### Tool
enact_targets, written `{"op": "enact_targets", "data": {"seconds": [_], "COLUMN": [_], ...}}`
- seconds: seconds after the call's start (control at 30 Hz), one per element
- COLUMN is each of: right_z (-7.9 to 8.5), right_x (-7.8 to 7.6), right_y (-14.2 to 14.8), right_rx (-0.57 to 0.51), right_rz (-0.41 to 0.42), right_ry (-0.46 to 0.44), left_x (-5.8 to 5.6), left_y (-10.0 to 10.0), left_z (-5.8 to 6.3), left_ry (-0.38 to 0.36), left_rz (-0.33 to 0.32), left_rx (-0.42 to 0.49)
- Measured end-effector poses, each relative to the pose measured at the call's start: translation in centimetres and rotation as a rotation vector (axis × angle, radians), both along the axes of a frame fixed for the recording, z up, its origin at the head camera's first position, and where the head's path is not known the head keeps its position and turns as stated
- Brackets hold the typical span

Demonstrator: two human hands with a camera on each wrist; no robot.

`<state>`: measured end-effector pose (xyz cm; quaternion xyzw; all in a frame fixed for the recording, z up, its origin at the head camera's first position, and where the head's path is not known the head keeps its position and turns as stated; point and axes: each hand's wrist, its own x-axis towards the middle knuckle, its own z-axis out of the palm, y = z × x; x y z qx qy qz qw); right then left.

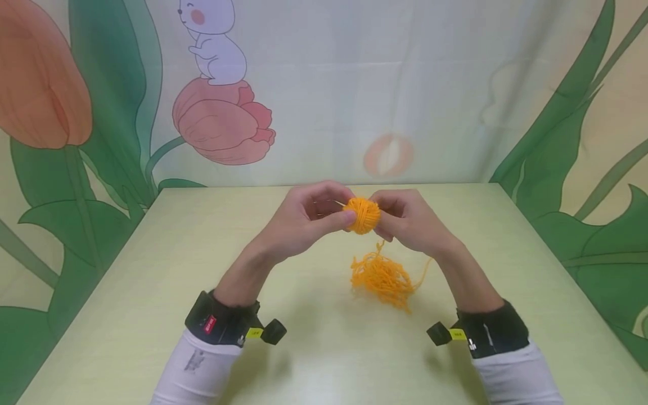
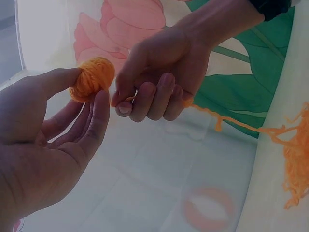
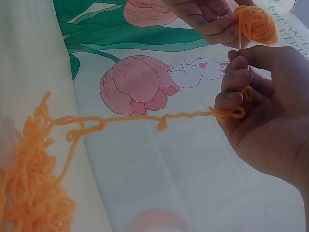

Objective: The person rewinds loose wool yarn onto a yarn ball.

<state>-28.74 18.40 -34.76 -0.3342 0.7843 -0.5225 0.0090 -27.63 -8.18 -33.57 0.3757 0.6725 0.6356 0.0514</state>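
A small ball of orange yarn [image 1: 363,215] is held up above the table by my left hand [image 1: 314,216], thumb on one side and fingers on the other. Close beside it, my right hand [image 1: 412,219] pinches the yarn strand [image 3: 240,36] that leads off the ball. In the left wrist view, the right hand's [image 2: 161,77] fingers curl round the strand, and the trailing yarn [image 2: 236,121] runs out past its little finger. That length joins a loose tangle of orange yarn [image 1: 385,279] lying on the table below the hands.
The pale yellow-green table [image 1: 177,253] ends at a hanging cloth [image 1: 324,101] printed with tulips and a white rabbit [image 1: 217,53]. Black wrist straps with small cameras [image 1: 273,332] sit on both forearms, over white sleeves.
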Motion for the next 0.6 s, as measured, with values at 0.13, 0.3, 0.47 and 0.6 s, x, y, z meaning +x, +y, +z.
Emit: {"op": "enact_targets", "data": {"seconds": [0.13, 0.3, 0.47, 0.6], "right_z": [0.09, 0.2, 0.45, 0.91], "right_x": [-0.07, 0.07, 0.45, 0.77], "right_y": [0.31, 0.45, 0.53, 0.43], "right_rx": [-0.028, -0.056, -0.089, -0.112], "right_rz": [-0.022, -0.034, -0.06, -0.055], "right_ry": [-0.032, -0.022, 0.018, 0.039], "left_x": [-0.12, -0.18, -0.37, -0.6], "left_y": [-0.08, -0.17, 0.1, 0.28], "left_z": [-0.23, -0.6, -0.86, -0.72], "left_ry": [0.036, 0.102, 0.18, 0.208], "left_rz": [-0.017, 0.042, 0.127, 0.214], "left_rx": [-0.065, -0.149, -0.218, -0.235]}}
